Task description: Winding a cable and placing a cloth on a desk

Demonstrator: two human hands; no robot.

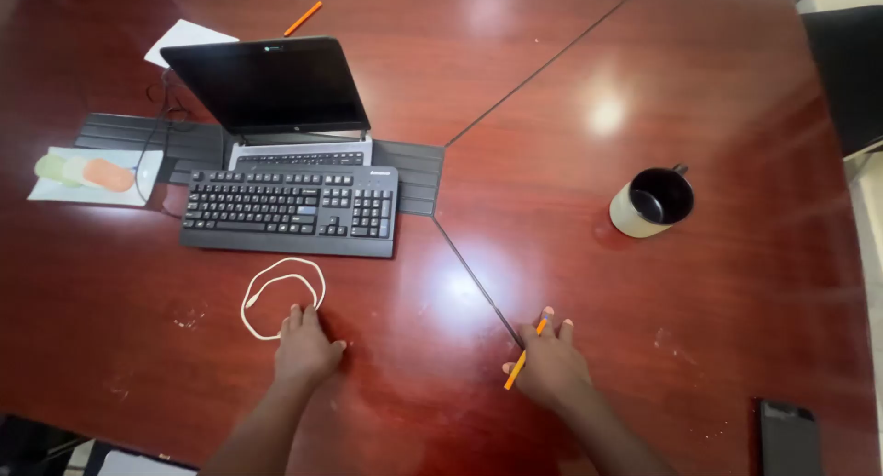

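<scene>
Low in the frame, the right hand is closed around an orange pencil while the left hand, open and holding nothing, touches a white cable.

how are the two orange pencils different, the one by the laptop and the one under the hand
The far pencil lies free on the table behind the laptop, with nothing touching it; the near pencil is under the fingers of the right hand. The far pencil shows its whole length; the near pencil is partly covered by the hand. Both are slim, orange and slanted the same way. The left hand rests at a white cable.
</scene>
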